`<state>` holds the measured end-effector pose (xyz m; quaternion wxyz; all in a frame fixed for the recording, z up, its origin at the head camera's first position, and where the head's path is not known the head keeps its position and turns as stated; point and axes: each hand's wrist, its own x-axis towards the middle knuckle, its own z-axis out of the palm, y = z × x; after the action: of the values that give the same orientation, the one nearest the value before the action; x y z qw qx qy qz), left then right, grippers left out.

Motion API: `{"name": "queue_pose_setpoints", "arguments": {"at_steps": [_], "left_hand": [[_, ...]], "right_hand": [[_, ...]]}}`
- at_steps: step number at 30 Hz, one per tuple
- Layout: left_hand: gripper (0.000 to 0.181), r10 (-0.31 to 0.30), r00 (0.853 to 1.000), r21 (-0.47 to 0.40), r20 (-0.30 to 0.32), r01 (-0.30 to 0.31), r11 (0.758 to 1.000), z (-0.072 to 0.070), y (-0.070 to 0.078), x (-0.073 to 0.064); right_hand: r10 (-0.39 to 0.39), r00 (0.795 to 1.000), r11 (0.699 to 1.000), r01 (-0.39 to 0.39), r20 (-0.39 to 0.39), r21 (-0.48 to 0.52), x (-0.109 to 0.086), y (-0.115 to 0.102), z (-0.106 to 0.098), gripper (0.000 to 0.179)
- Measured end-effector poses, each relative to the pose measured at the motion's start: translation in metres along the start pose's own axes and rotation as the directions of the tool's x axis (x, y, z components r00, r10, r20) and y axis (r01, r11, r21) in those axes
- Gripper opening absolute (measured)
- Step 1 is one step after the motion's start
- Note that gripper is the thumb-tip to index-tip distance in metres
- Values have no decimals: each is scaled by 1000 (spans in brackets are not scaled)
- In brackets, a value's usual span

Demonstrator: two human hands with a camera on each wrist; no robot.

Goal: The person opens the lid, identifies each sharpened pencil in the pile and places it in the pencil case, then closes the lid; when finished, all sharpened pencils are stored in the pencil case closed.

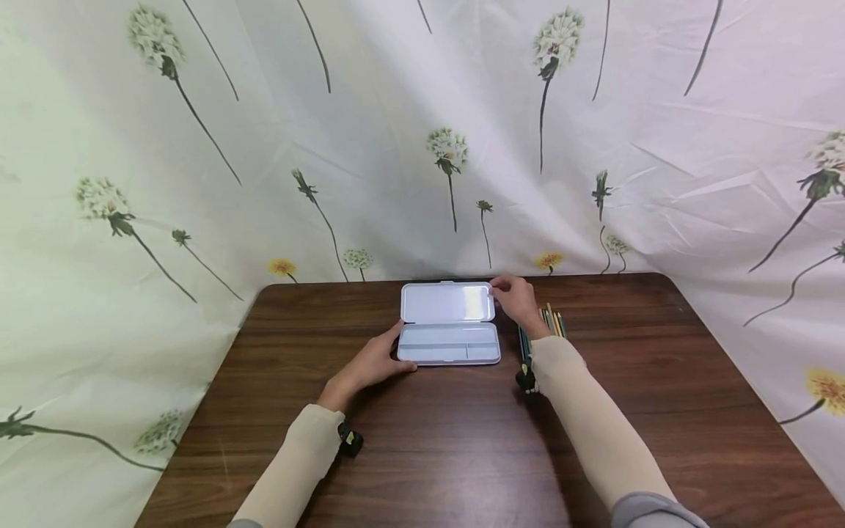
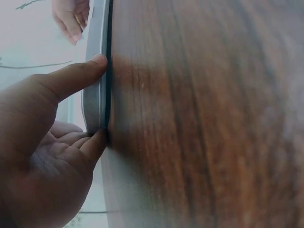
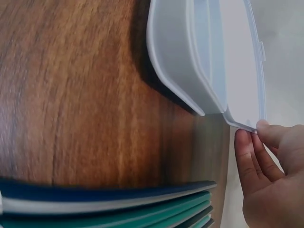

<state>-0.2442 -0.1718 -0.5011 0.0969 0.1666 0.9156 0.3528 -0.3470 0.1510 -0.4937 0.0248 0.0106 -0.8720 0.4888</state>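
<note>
A pale, white-blue pencil case (image 1: 432, 353) lies on the table with its lid (image 1: 436, 302) swung back. Thin dividers split the base into compartments, and no items show in them. My left hand (image 1: 376, 359) holds the base at its left end, thumb on the front side and fingers at the left side; the left wrist view shows this hand (image 2: 52, 123) close up. With thumb and fingertips, my right hand (image 1: 518, 299) pinches the lid's right edge, seen also in the right wrist view, where the hand (image 3: 270, 161) is beside the lid (image 3: 242, 61).
Several pencils (image 1: 560, 323) lie right of the case, partly hidden under my right forearm. In the right wrist view dark blue and green pencils (image 3: 156, 211) run along the bottom. A flower-print cloth (image 1: 396, 147) hangs behind the brown wooden table (image 1: 436, 447).
</note>
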Motion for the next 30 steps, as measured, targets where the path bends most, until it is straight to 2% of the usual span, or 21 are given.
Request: {"name": "queue_pose_setpoints", "arguments": {"at_steps": [5,10,15,23,30], "left_hand": [[102,14,1000,19,13,-14,1000,-1,0,3],[99,1,1000,7,23,-1,1000,-2,1,2],[96,-28,1000,-31,4,28,999,-2,0,0],[95,-44,999,-26,10,45,999,-6,0,-3],[96,-46,999,-5,24,46,999,-6,0,-3]], "right_hand": [[-54,998,999,54,29,-3,-3,-5,-13,23],[-155,986,987,157,65,-24,-10,-11,-40,24],[-228,968,959,241,104,-146,-21,-12,-72,22],[-226,964,920,259,139,-295,-46,-6,-116,21],[-227,965,887,261,132,-382,-68,9,-139,19]]}}
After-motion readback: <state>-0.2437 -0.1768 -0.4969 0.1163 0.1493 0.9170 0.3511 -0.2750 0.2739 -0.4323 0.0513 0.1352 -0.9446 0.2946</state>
